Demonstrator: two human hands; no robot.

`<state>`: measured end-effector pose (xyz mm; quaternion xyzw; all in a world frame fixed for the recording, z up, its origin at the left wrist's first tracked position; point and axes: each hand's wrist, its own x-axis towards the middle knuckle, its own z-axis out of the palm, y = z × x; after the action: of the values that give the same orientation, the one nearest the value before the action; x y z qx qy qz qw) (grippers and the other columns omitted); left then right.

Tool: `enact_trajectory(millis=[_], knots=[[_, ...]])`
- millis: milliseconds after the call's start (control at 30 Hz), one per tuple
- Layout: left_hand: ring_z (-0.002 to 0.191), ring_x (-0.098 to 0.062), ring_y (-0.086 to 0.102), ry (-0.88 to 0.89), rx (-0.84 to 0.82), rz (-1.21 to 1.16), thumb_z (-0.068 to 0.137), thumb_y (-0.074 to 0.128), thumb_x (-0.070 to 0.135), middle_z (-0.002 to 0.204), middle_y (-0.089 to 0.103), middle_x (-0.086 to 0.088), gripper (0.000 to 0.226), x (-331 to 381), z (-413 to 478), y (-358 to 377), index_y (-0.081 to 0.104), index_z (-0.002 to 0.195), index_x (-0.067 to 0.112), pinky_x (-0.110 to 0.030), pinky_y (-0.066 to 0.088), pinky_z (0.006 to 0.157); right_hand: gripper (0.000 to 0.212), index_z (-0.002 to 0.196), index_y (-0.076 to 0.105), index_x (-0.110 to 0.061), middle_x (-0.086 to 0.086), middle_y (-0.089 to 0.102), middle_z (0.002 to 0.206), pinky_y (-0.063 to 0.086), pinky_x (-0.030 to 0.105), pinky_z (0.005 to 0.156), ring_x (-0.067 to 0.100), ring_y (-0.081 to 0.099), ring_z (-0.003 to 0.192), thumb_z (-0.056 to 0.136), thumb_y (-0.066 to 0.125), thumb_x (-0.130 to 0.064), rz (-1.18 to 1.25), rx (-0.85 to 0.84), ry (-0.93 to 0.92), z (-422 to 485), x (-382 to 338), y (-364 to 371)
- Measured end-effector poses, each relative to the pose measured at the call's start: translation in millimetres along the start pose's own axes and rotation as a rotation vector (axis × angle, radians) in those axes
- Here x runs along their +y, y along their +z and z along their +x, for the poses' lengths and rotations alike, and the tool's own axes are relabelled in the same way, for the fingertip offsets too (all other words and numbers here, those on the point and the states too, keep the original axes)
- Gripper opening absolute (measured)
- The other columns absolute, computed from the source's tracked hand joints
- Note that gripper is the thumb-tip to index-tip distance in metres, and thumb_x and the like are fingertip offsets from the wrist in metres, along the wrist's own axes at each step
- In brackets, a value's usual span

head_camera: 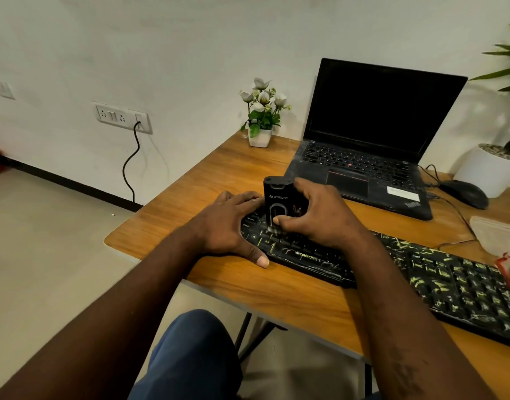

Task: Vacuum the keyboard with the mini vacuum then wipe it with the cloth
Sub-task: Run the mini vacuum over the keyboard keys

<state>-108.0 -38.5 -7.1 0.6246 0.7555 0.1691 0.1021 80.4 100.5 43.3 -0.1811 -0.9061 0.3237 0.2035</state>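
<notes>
A long black keyboard (421, 272) with yellow-green marks on its keys lies slantwise on the brown wooden table (248, 287). On the left end of the keyboard stands a black, box-shaped mini vacuum (276, 197), upright, with its lower end down on the keys. The right hand (320, 217) grips the mini vacuum from the right side: the fingers are curled over its top and far side, and the thumb presses on the front face near an oval part. The left hand (227, 226) rests flat on the left end of the keyboard, just beside the mini vacuum. Its fingers are nearly straight and a little apart on the keys, and its thumb lies at the front edge of the keyboard.

Behind the keyboard an open black laptop (372, 140) with a dark screen stands. Behind the right half of the keyboard lies a black mouse (464, 193) with a wire. Far behind the left end of the keyboard is a small white pot with white flowers (261, 116). At the right end of the keyboard a pale crumpled thing (496, 235) lies; I cannot tell if it is the cloth.
</notes>
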Motion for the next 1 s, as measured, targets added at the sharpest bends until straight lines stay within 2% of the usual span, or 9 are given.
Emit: enact_trajectory(millis=[67,200,367,467,533,667,800,933,1000], knots=[[0.13,-0.015,0.027,-0.005,-0.004,-0.003,0.045,0.067,0.096,0.166,0.017,0.021,0.135,0.6,-0.3,-0.9,0.016,0.16,0.047,-0.038,0.037,0.106,0.065,0.136,0.06,-0.027,-0.013,0.072,0.112,0.059,0.021,0.083,0.002,0.069,0.099,0.077,0.088,-0.024,-0.028,0.059,0.003,0.2,0.0,0.7],[0.121,-0.012,0.03,0.003,0.004,-0.013,0.044,0.067,0.097,0.16,0.024,0.025,0.129,0.3,0.2,-0.1,0.03,0.156,0.045,-0.039,0.043,0.102,0.061,0.133,0.063,-0.027,-0.009,0.074,0.108,0.062,0.032,0.082,0.007,0.071,0.096,0.077,0.087,-0.023,0.06,-0.048,-0.043,-1.3,-1.2,4.0],[0.128,-0.013,0.026,-0.004,-0.002,-0.001,0.045,0.066,0.096,0.166,0.017,0.02,0.136,1.8,-0.4,-1.0,0.016,0.16,0.046,-0.036,0.035,0.105,0.061,0.132,0.062,-0.026,-0.011,0.072,0.11,0.054,0.017,0.077,0.002,0.067,0.097,0.076,0.087,-0.026,-0.075,0.094,0.006,1.6,1.0,0.0],[0.122,-0.012,0.029,0.001,0.008,-0.013,0.043,0.067,0.097,0.162,0.021,0.024,0.131,0.6,-0.6,-0.2,0.026,0.157,0.047,-0.036,0.04,0.101,0.06,0.131,0.064,-0.028,-0.01,0.073,0.108,0.062,0.03,0.081,0.007,0.071,0.095,0.075,0.087,-0.023,0.07,-0.037,-0.009,-2.6,-1.9,-0.3],[0.119,-0.012,0.031,0.005,0.014,-0.013,0.043,0.066,0.098,0.16,0.025,0.025,0.129,-0.1,-0.1,0.6,0.03,0.156,0.046,-0.037,0.042,0.1,0.059,0.129,0.063,-0.028,-0.01,0.072,0.107,0.062,0.036,0.082,0.009,0.07,0.094,0.076,0.087,-0.024,0.042,-0.069,-0.028,-2.8,-2.3,4.2],[0.122,-0.013,0.03,0.01,0.016,0.004,0.046,0.067,0.097,0.164,0.019,0.024,0.135,0.1,0.6,0.9,0.02,0.161,0.044,-0.036,0.039,0.101,0.049,0.117,0.061,-0.028,-0.012,0.068,0.103,0.059,0.038,0.08,0.008,0.065,0.092,0.075,0.085,-0.032,-0.162,0.082,-0.01,2.5,-1.2,3.8],[0.117,-0.011,0.031,0.007,0.016,-0.024,0.044,0.068,0.096,0.148,0.027,0.033,0.125,-0.1,-0.3,0.8,0.033,0.153,0.045,-0.037,0.044,0.099,0.052,0.122,0.064,-0.027,-0.009,0.072,0.102,0.062,0.039,0.079,0.008,0.07,0.089,0.074,0.086,-0.027,0.003,-0.062,-0.037,-2.7,-6.3,4.4],[0.12,-0.013,0.032,0.02,0.018,-0.006,0.045,0.066,0.098,0.161,0.021,0.028,0.131,0.1,0.5,0.9,0.024,0.158,0.047,-0.038,0.042,0.1,0.052,0.12,0.062,-0.027,-0.012,0.069,0.102,0.062,0.039,0.079,0.007,0.068,0.09,0.074,0.085,-0.032,-0.122,0.047,-0.007,2.2,-3.8,7.0],[0.12,-0.013,0.032,0.02,0.018,-0.007,0.045,0.066,0.098,0.159,0.023,0.029,0.129,0.4,0.1,0.5,0.026,0.157,0.048,-0.038,0.042,0.1,0.048,0.115,0.063,-0.028,-0.011,0.07,0.098,0.062,0.04,0.076,0.008,0.068,0.086,0.073,0.085,-0.032,-0.094,0.039,-0.002,2.3,-3.4,7.2]])
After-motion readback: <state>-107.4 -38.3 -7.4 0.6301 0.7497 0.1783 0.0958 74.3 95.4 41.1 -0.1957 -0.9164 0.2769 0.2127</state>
